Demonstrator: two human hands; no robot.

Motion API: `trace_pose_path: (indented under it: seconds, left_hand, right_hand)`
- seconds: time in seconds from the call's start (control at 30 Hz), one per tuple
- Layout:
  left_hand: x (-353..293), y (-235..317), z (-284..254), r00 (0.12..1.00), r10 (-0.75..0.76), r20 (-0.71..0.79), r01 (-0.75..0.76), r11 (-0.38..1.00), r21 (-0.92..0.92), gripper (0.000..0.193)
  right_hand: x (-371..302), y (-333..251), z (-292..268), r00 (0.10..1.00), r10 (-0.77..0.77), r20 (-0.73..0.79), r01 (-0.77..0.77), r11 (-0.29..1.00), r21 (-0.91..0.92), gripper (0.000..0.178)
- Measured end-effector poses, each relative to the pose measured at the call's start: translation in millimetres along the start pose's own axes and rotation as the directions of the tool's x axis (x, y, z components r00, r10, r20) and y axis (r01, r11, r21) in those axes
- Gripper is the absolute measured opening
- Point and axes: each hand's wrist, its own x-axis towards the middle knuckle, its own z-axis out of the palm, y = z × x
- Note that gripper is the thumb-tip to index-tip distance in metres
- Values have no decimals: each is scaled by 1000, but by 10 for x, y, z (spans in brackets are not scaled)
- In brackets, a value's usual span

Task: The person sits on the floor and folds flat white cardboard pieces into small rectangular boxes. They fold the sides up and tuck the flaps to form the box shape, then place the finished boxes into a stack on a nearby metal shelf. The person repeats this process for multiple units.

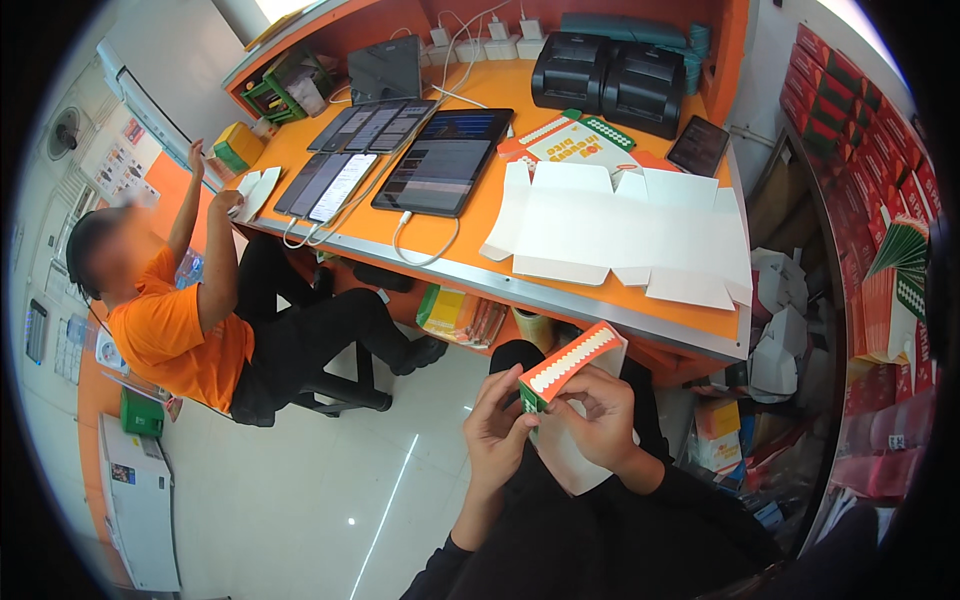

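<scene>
My left hand and my right hand both grip a partly folded cardboard box, orange and white with a toothed edge, held over my lap below the desk edge. My left fingers pinch its lower left corner; my right fingers press on its white underside. A flat unfolded white box blank lies on the orange desk just above my hands.
A person in an orange shirt sits at the left, hands on white blanks at the desk corner. Several tablets and phones, two black printers and chargers lie on the desk. Red and orange box stacks line the right wall.
</scene>
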Motion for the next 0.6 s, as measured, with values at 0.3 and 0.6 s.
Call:
trace_pose_path:
  seconds: [0.3,0.6]
  left_hand:
    - [55,-37,-11,989,107,102,-132,952,276,47]
    - [-47,5,-29,998,29,60,-44,962,271,27]
  right_hand:
    - [12,-150,48,998,-36,52,48,967,-250,12]
    - [-20,0,12,996,47,81,-28,976,-218,14]
